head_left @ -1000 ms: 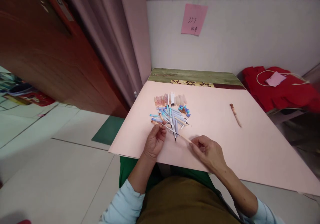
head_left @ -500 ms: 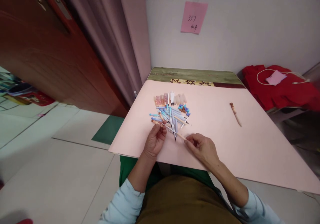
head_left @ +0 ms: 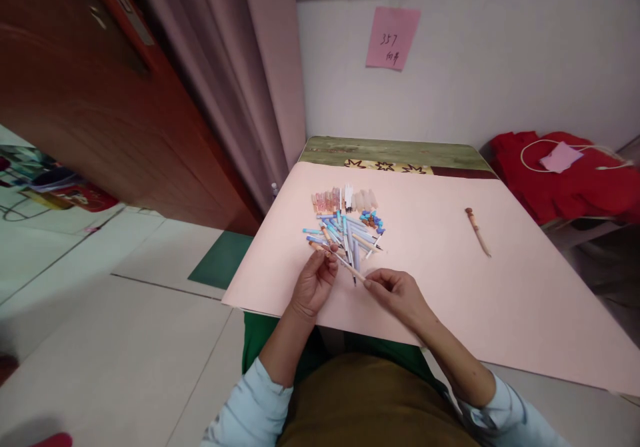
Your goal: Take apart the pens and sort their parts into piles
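In front of my body, my left hand (head_left: 314, 288) pinches the upper end of a thin white pen refill (head_left: 341, 257). My right hand (head_left: 400, 295) grips a beige pen barrel (head_left: 357, 273) by its lower end, and the refill runs into this barrel between the two hands. Fingers partly cover both ends. Just beyond lies a loose pile of blue, lilac and beige pen parts (head_left: 345, 230). Small blue and brown caps (head_left: 371, 221) are heaped at its right. A whole beige pen with a brown top (head_left: 477, 231) lies apart on the right.
Pink sheeting covers the table (head_left: 435, 247). Behind the pile stand rows of pinkish grips (head_left: 326, 200), white refills (head_left: 349, 197) and pale grips (head_left: 365, 200). A red cloth (head_left: 595, 177) with a cable is beyond the right edge. A curtain (head_left: 270, 54) and brown door (head_left: 125, 114) flank the left.
My right hand has come slightly left towards my left hand with the barrel, and less of the bare refill shows between them. The view has shifted a little.
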Motion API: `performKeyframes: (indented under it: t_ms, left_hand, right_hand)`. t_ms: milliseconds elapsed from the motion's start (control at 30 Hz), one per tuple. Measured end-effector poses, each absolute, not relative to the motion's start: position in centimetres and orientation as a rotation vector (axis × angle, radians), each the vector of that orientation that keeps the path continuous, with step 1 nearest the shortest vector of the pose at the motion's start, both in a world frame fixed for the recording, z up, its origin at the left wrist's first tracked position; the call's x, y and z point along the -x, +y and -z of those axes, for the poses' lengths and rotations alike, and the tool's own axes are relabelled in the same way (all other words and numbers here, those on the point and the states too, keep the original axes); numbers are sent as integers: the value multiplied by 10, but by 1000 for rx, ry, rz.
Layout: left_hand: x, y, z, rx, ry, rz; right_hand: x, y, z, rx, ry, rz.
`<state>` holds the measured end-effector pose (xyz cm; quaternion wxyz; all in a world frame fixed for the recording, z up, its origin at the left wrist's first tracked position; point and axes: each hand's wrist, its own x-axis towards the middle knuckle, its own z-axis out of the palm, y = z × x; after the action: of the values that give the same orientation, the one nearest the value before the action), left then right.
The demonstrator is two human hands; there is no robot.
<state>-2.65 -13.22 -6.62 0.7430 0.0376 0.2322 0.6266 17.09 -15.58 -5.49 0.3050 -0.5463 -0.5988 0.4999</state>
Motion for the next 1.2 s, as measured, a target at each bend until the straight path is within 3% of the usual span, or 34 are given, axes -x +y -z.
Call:
performKeyframes:
  t_ms: [333,600,900,1200]
  left_hand:
    - [27,-138,67,-240,483,-1268]
    - [25,-134,68,-157,432,-1332]
    - [25,-135,73,-158,467,-1355]
    - [24,-137,71,-163,503,-1357]
  right_hand:
    - [-152,-157,58,1322,-1341,-1377]
    - [-158,-164,38,1374,-1518,-988]
    - [-152,-164,31,1331,-1891,-273]
    - [-151,-160,32,1284,-1951,-236]
